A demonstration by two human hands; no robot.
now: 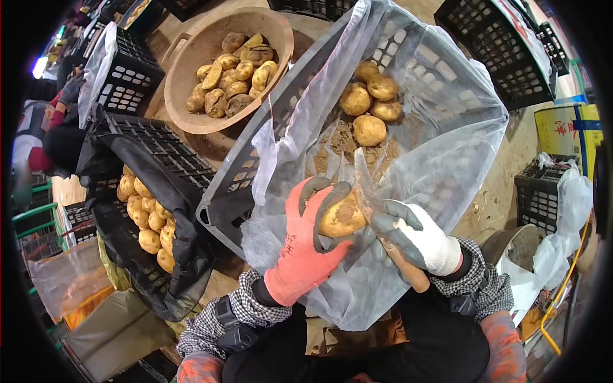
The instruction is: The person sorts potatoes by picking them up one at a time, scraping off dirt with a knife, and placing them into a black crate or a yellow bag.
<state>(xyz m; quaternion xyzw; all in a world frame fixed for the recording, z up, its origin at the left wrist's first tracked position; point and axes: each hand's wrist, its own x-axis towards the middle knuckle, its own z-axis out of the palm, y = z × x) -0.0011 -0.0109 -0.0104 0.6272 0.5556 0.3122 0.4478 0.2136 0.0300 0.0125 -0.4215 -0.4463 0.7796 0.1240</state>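
A potato (pixel 341 220) was held fast in the left hand (pixel 303 252), the red-gloved fingers and thumb closed round it. A knife (pixel 366 188) was clasped by its wooden handle in the right hand (pixel 415 239), gloved in white and grey, with the blade set upright against the potato's right side. Whether the blade was cutting or only laid on the skin could not be told. Both hands were held at the near edge of the crate (pixel 255 159), over the clear bag (pixel 447 127) with which it was lined. Farther in, on the bag, four potatoes (pixel 370 105) were seen lying close together beside loose soil (pixel 341 137). Beyond the crate's left side a round basin (pixel 185 83) was set, with a heap of dull, earthy potatoes in it. At the crate's near left a black crate (pixel 150 143), lined with a dark sheet, was partly filled with cleaner, yellower ones. From this the work was judged to be well under way but far from done. One potato was in hand, and the four in the bag and the yellow lot were probably finished. The basin's heap was most likely left, though which pile fed which could not be settled.
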